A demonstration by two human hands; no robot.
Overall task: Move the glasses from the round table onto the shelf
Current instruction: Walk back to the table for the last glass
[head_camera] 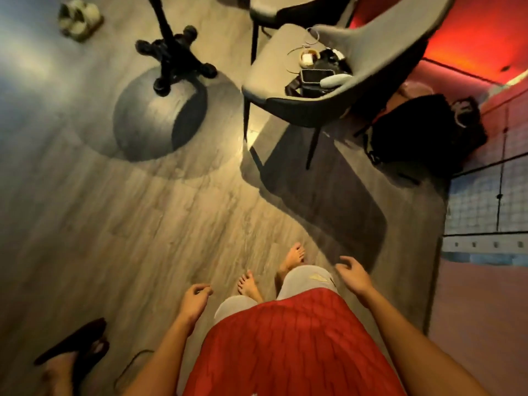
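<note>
Wood-grain floor (120, 212) fills most of the view, and no glasses show anywhere on it; neither hand carries one. Only the black pedestal base (174, 57) of a desk stands on the planks at upper left, its top out of frame, with a round shadow spread beneath it.

The left hand (195, 300) hangs low beside a red shirt (288, 347), its fingers (203, 289) loosely curled around nothing. The right hand (353, 274) hangs out to the other side, fingers (343, 265) relaxed, slightly spread and likewise empty. Between the hands, two bare feet (291, 258) stand on the floor below pale shorts (307, 281), one foot ahead of the other.

Farther out, a grey upholstered chair (328, 78) sits at upper right. Its seat holds a phone (317, 75) lying flat, a small white charger with thin cables (305, 57) and some dark items too blurred to name. A second chair's edge shows just behind it. A black bag (423, 132) rests on the floor beside the chair, close to a wall lit red at the top and tiled pale lower down (485, 201).

At far upper left a pair of light shoes (80, 17) lies on the floor. At lower left another person's foot in a dark sandal (74, 348) stands near a thin dark cable loop (134, 364).
</note>
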